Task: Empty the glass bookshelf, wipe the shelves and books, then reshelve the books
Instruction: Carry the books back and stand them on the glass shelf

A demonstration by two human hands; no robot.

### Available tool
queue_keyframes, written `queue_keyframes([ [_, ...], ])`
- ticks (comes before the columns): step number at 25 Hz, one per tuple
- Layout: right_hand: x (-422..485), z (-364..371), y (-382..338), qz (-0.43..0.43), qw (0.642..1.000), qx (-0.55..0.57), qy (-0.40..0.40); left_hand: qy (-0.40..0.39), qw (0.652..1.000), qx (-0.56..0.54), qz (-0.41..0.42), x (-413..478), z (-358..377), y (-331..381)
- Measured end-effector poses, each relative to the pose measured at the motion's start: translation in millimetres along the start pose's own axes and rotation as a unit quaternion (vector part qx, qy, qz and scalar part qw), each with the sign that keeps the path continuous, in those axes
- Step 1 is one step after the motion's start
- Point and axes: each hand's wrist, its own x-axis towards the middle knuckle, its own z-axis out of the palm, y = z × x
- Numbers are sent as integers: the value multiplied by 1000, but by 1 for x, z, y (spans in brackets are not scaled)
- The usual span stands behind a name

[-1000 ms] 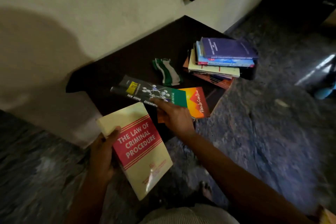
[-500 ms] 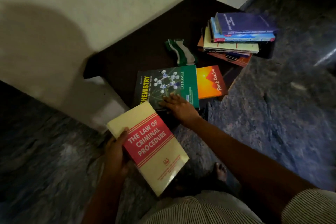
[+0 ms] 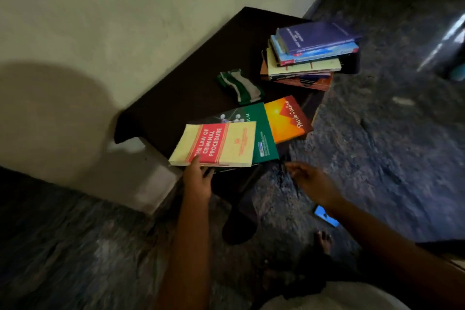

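A: Starting from the left, what have you got?

B: A pale wall [image 3: 100,20] with a round shadow on it, and a low dark table [image 3: 176,98] pushed up against it.

A: And the left hand?

B: The left hand [image 3: 197,178] grips the near edge of the yellow-and-red book titled The Law of Criminal Procedure [image 3: 216,145], thumb on the cover and fingers tucked beneath. That book sits at the table's front corner and overlaps a green lab manual [image 3: 264,133].

A: What's beyond that?

B: A green-and-white striped cloth [image 3: 240,87] lies bunched on the table behind the manual. Just right of the manual, touching it, is an orange Paulo Coelho paperback [image 3: 286,118], flat at the table's edge.

A: Further right?

B: A stack of books [image 3: 309,55] at the far end of the table, with a purple one on top, a blue one under it and cream and orange ones lower down, all slightly askew.

A: The other hand?

B: The right hand [image 3: 312,178] holds nothing. Its fingers are loosely spread, and it hovers over the mottled stone floor [image 3: 390,158] just off the table's near corner, apart from the books.

A: Anything on the floor?

B: A small bright blue object [image 3: 325,216] by the right forearm, too blurred to name, and a bare foot [image 3: 324,241] below it.
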Motion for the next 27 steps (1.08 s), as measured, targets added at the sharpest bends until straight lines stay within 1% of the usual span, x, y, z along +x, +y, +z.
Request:
queue_keyframes([
  [1, -10, -5, 11, 22, 1000, 4, 1, 21, 1000, 21, 0, -14, -7, -8],
  [2, -19, -9, 20, 51, 998, 32, 3, 37, 999, 35, 5, -28, -13, -20],
  [3, -26, -12, 27, 81, 995, 56, -4, 36, 999, 41, 6, -43, -17, -34],
  [4, -29, -15, 37, 117, 990, 75, -29, 9, 999, 54, 1, -56, -19, -51],
  [5, -34, -19, 49, 152, 980, 111, -58, -30, 996, 82, -21, -70, -14, -72],
  [6, -38, -27, 61, 197, 968, 138, -75, -72, 988, 124, -53, -80, -4, -96],
  [7, -41, -40, 78, 228, 956, 164, -82, -112, 974, 180, -84, -83, 11, -121],
  [8, -45, -55, 98, 277, 937, 199, -73, -150, 952, 244, -107, -82, 30, -147],
  [9, -50, -72, 119, 325, 907, 260, -57, -180, 926, 313, -113, -73, 48, -175],
  [10, -51, -85, 148, 362, 891, 273, -13, -206, 897, 377, -103, -58, 65, -206],
  [11, -51, -91, 182, 371, 894, 250, 28, -219, 868, 437, -89, -38, 77, -235],
  [12, -52, -97, 217, 403, 881, 241, 54, -224, 831, 503, -79, -17, 83, -263],
  [14, -55, -103, 283, 489, 826, 260, 100, -240, 740, 622, -88, 37, 91, -329],
  [15, -54, -98, 318, 509, 822, 230, 110, -252, 700, 661, -100, 65, 93, -361],
  [16, -52, -92, 357, 527, 816, 214, 104, -260, 671, 686, -109, 93, 97, -393],
  [17, -46, -83, 394, 537, 815, 193, 102, -266, 657, 696, -110, 121, 104, -421],
  [18, -38, -73, 433, 538, 819, 177, 87, -273, 655, 697, -105, 148, 113, -450],
  [21, 1, -42, 530, 515, 850, 106, 25, -294, 667, 679, -85, 215, 133, -521],
  [22, 24, -31, 562, 505, 857, 94, 21, -305, 665, 677, -75, 235, 132, -544],
  [23, 49, -15, 596, 491, 865, 96, 35, -314, 660, 680, -66, 253, 126, -564],
  [25, 104, 18, 644, 494, 852, 141, 100, -316, 653, 686, -58, 282, 109, -592],
  [27, 155, 52, 668, 530, 798, 179, 223, -302, 654, 691, -68, 306, 81, -610],
])
